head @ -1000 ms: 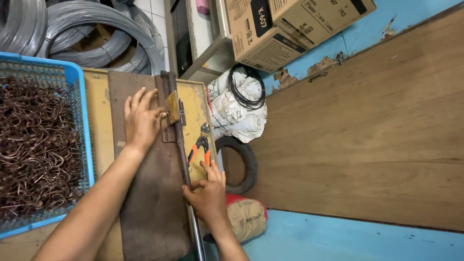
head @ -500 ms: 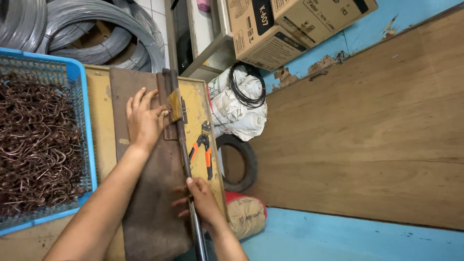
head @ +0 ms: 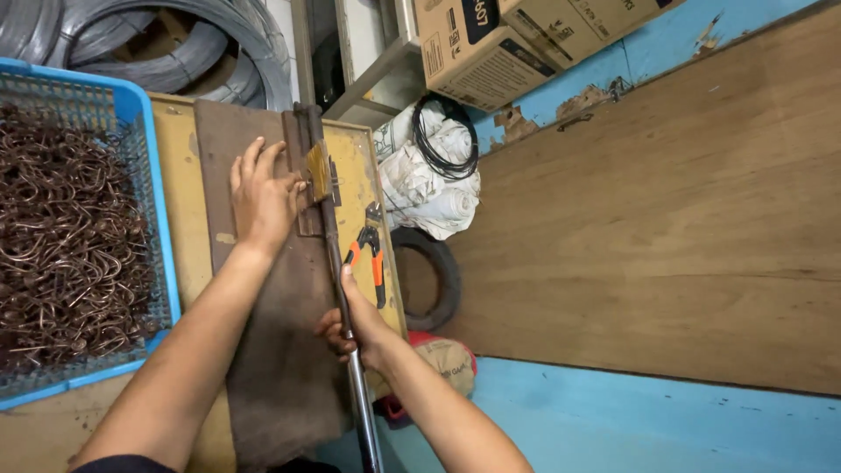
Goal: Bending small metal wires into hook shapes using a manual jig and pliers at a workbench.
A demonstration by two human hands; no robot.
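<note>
My left hand lies flat with fingers spread on a dark metal plate that covers a yellow workbench; its fingertips touch the hinged bending block at the plate's far end. My right hand is wrapped around a long metal lever bar that runs from that block back toward me along the plate's right edge.
A blue plastic basket full of bent brown wire hooks sits at the left. Orange-handled pliers lie on the bench beside the bar. Wire coils, cardboard boxes, a white sack and a tyre lie beyond.
My right hand has slid along the bar and closed around it; the bar now lies straighter along the plate's edge. The left hand has stayed pressed on the plate.
</note>
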